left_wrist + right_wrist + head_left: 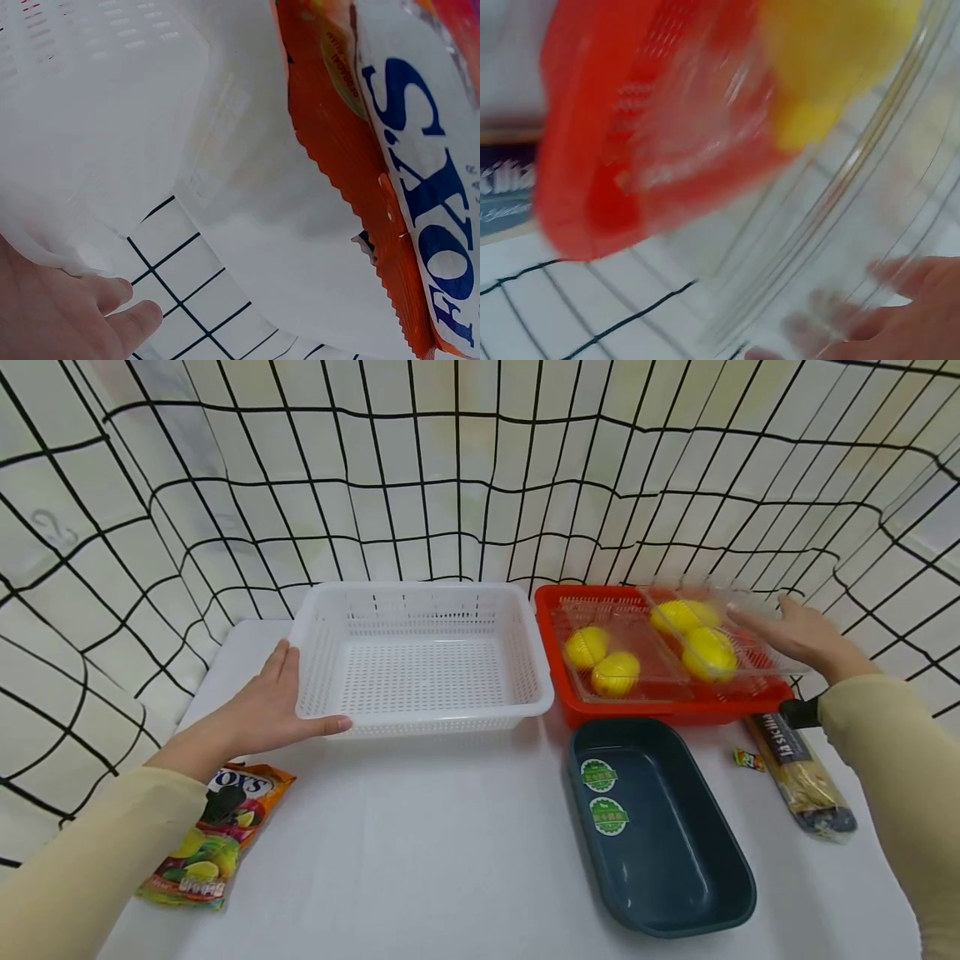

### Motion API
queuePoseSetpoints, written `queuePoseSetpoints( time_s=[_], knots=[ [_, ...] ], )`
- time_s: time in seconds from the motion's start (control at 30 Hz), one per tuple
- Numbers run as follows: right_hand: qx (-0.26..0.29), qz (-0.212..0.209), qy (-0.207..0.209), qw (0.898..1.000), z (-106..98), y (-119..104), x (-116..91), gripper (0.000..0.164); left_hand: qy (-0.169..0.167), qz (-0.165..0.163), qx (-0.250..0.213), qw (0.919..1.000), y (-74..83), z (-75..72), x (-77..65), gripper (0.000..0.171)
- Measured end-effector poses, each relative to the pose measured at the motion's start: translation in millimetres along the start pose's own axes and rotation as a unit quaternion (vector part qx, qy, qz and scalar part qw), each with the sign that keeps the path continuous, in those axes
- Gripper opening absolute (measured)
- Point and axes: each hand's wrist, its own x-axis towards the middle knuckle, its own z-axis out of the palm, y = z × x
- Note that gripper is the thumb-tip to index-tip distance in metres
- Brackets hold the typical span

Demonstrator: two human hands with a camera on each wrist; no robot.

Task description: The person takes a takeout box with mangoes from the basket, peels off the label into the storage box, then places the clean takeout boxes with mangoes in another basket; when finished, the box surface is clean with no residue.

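Observation:
My left hand (pixel 266 706) is at the left front corner of a white plastic basket (pixel 420 722), straight fingers along its side and thumb on the front rim. In the left wrist view its fingertips (pixel 139 315) show past the rim. My right hand (pixel 806 631) holds the right edge of a clear plastic box (pixel 757 656), thumb on its near side. The box sits tilted over a red basket (pixel 735 710). Several yellow lemons (pixel 708 653) show through the clear plastic; whether they lie in the box or under it, I cannot tell. The right wrist view is blurred.
A dark teal tray (pixel 675 843) with two green stickers stands in front of the red basket. To its right lie a small wrapped candy (pixel 748 760) and a long pasta packet (pixel 802 777). A Fox's candy bag (pixel 213 835) lies under my left forearm. Black wire mesh (pixel 457 485) encloses the back and sides.

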Motion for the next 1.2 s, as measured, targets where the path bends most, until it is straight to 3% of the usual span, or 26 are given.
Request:
queuePoseSetpoints(
  time_s=[0.17, 0.4, 0.47, 0.53, 0.77, 0.83, 1.1, 1.2],
  knots=[
    [-0.015, 0.002, -0.029, 0.999, 5.6, -22.4, 7.2, 0.129, 0.0, -0.003, -0.002, 1.0, -0.4, -0.7, 0.0, 0.137],
    [-0.015, -0.011, -0.061, 0.998, 7.7, -36.3, 16.2, 0.13, -0.007, -0.007, 0.002, 0.9999, -1.4, -0.2, 1.2, 0.137],
    [-0.019, 0.001, -0.068, 0.998, 8.0, -39.1, 15.6, 0.133, -0.008, -0.008, 0.0, 0.9999, -1.9, 0.4, 1.7, 0.138],
    [-0.006, 0.013, -0.068, 0.998, 8.8, -42.3, 13.4, 0.135, -0.008, -0.008, -0.001, 0.9999, -1.5, -0.8, 1.6, 0.138],
    [-0.076, 0.067, 0.001, 0.995, 31.3, -54.6, 13.2, 0.139, -0.015, -0.014, -0.006, 0.9998, -1.8, 1.5, 1.6, 0.139],
    [-0.068, 0.076, 0.006, 0.995, 34.1, -54.6, 12.4, 0.139, -0.016, -0.013, -0.01, 0.9997, -2.0, 3.1, 1.6, 0.14],
    [-0.09, 0.014, -0.009, 0.996, 27.1, -45.6, 10.6, 0.135, -0.002, -0.009, -0.009, 0.9999, -3.8, 2.2, 1.0, 0.14],
    [-0.083, 0.019, 0.003, 0.996, 26.6, -44.7, 8.2, 0.136, 0.003, -0.006, -0.011, 0.9999, -4.0, 0.7, 1.6, 0.139]
  ],
)
